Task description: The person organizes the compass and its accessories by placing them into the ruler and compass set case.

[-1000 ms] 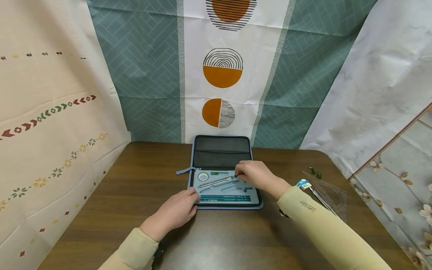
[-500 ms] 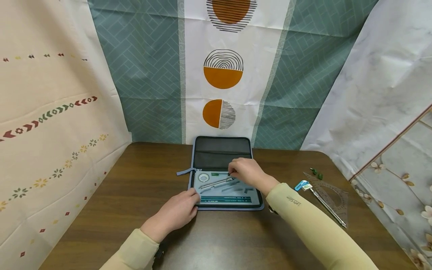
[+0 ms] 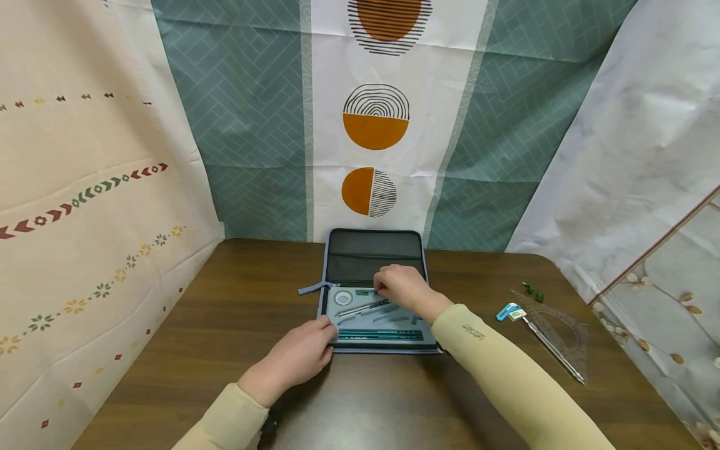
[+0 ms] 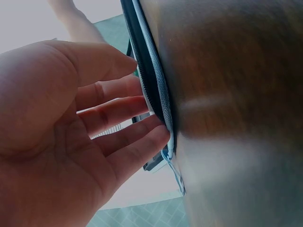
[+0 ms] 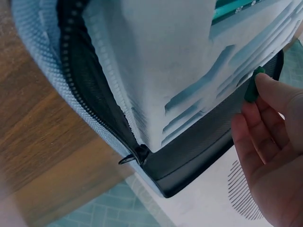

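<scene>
From the head view I see bright, even light with no dark corners. The brown wooden surface [image 3: 394,400] has a soft shine near its front edge. Short, faint shadows lie under my left hand [image 3: 298,356] and my right hand [image 3: 400,289]. The head picture is sharp, but it bends at the sides, so the hanging cloths lean outward.

The left wrist view is very bright. The space behind my hand is washed out to white, and the wood is blurred and smeared.

The right wrist view is close and soft. The pale grey tray [image 5: 156,71] glows almost white, and the wood there is fuzzy too.
</scene>
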{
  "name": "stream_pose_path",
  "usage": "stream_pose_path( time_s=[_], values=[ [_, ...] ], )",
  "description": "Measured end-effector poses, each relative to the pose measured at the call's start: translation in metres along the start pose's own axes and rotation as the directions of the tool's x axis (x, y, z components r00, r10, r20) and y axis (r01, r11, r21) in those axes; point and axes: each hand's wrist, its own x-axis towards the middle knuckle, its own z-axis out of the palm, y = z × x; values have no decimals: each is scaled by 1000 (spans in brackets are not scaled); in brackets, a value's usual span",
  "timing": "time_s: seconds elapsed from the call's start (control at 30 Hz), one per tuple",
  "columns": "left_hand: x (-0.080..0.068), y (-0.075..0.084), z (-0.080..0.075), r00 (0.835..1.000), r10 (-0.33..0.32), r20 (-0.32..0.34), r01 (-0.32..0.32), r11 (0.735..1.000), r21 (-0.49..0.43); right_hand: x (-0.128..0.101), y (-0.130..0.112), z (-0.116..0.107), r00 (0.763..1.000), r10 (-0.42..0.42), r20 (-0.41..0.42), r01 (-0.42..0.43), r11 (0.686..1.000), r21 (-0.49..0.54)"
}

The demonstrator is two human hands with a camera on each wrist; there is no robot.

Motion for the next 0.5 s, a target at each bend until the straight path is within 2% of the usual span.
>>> stream_pose_path(
  time_s=[0.5],
  values=[
    [1, 0, 1, 1000, -17, 17, 17, 1000, 1, 5, -1, 6, 999, -35, 35, 34, 999, 37]
  ],
)
